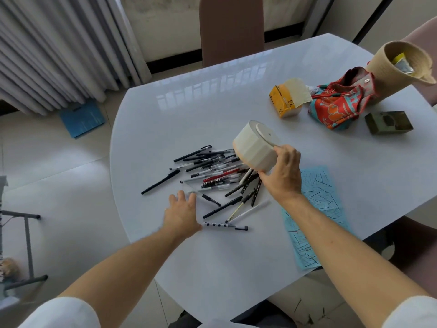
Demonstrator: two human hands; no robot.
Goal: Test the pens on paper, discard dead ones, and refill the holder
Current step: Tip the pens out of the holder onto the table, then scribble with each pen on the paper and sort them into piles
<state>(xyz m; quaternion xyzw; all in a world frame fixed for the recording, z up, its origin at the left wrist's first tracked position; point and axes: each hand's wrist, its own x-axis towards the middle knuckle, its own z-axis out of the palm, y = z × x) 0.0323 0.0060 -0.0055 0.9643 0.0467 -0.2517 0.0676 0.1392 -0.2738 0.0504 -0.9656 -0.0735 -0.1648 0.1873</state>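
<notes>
My right hand (282, 171) grips a cream-white pen holder (254, 145), tipped on its side above the table with its base facing me. A heap of pens (212, 172), mostly black with a few red and clear ones, lies spread on the white table (236, 256) below and left of the holder. My left hand (182, 211) hovers flat with fingers spread over the near left edge of the heap, just above a dotted pen (224, 226). A light blue paper (316, 216) covered in black scribble marks lies under my right forearm.
At the back right stand a yellow tissue pack (287, 98), a red patterned cloth bag (338, 105), a woven basket (402, 65) and a dark green box (387, 121). A brown chair (231, 29) faces the far edge. Curtains hang at left.
</notes>
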